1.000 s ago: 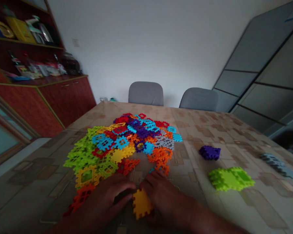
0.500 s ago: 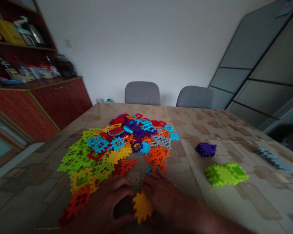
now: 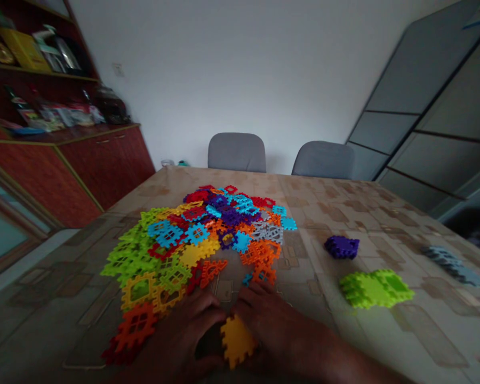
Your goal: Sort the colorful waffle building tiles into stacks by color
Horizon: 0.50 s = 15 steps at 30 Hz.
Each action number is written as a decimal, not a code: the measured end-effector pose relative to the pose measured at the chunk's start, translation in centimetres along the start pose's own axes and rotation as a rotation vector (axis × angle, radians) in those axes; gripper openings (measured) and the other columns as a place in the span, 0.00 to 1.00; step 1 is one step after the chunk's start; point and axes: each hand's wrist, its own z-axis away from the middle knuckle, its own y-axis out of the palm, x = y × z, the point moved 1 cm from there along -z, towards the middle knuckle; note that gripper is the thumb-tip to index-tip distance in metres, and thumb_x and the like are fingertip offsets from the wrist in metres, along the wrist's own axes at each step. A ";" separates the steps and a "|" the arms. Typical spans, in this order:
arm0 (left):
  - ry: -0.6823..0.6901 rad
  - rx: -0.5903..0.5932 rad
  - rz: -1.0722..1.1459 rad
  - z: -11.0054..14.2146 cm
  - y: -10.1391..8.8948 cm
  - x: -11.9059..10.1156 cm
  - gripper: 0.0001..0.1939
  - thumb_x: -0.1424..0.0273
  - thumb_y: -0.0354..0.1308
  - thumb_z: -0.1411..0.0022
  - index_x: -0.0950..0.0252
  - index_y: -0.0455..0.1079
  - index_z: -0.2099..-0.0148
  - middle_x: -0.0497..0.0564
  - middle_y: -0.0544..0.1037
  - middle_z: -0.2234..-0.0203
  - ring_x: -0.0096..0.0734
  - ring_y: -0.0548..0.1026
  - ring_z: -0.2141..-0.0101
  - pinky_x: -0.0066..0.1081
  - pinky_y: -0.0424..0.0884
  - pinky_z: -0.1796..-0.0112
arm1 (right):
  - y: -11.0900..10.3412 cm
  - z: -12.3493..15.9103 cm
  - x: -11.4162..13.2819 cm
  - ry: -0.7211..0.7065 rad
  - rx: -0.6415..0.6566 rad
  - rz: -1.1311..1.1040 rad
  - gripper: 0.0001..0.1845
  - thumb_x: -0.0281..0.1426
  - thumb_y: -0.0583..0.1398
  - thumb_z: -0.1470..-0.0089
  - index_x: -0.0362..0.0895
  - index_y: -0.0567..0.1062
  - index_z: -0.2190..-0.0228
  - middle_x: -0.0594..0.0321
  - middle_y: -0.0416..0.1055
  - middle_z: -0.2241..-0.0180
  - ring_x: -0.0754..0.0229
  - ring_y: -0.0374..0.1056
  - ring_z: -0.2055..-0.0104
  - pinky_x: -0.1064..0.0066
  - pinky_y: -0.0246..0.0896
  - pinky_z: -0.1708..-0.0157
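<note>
At the table's near edge, a yellow toothed plastic building tile [image 3: 237, 342] lies between my two hands, its face toward me. My right hand [image 3: 266, 314] grips it from the right, fingers curled over and covering that side. From the left, my left hand [image 3: 192, 325] bends in a C shape, its fingertips and thumb meeting the tile's left edge. A dark gap shows inside that curve. Whether more tiles sit under the yellow one is hidden. Just beyond my hands are an orange triangular tile [image 3: 214, 271] and an orange tile [image 3: 264, 273].
A large loose heap of mixed-colour tiles [image 3: 230, 216] spreads over the table's left and middle. To the right stand a purple stack [image 3: 342, 247], a lime-green stack [image 3: 376, 289] and a grey row [image 3: 454, 264]. Two grey chairs [image 3: 237, 152] stand behind the table.
The view has shifted slightly, so everything appears a little further right. Both hands stay at the yellow tile with hardly any change in their hold.
</note>
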 end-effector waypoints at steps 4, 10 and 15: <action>-0.061 0.025 -0.075 0.0 -0.7 -1.0 0.36 0.47 0.72 0.51 0.56 0.73 0.44 0.54 0.78 0.51 0.50 0.76 0.54 0.40 0.73 0.53 | 0.2 0.2 -0.1 0.033 -0.008 0.001 0.35 0.41 0.72 0.54 0.42 0.71 0.47 0.52 0.71 0.48 0.45 0.63 0.44 0.56 0.53 0.40; -0.006 -0.006 -0.163 0.1 0.0 -1.6 0.46 0.43 0.70 0.51 0.59 0.64 0.36 0.60 0.76 0.44 0.57 0.75 0.47 0.45 0.72 0.48 | 0.6 0.7 -0.3 0.088 -0.030 0.018 0.35 0.43 0.72 0.53 0.40 0.73 0.48 0.50 0.72 0.49 0.44 0.64 0.45 0.55 0.55 0.41; -0.013 -0.084 -0.150 0.5 1.8 -1.6 0.40 0.52 0.69 0.45 0.55 0.60 0.35 0.56 0.78 0.45 0.51 0.78 0.49 0.38 0.75 0.50 | 1.1 0.3 -0.1 0.065 -0.050 0.061 0.32 0.44 0.70 0.52 0.37 0.74 0.51 0.49 0.73 0.53 0.45 0.67 0.49 0.59 0.61 0.46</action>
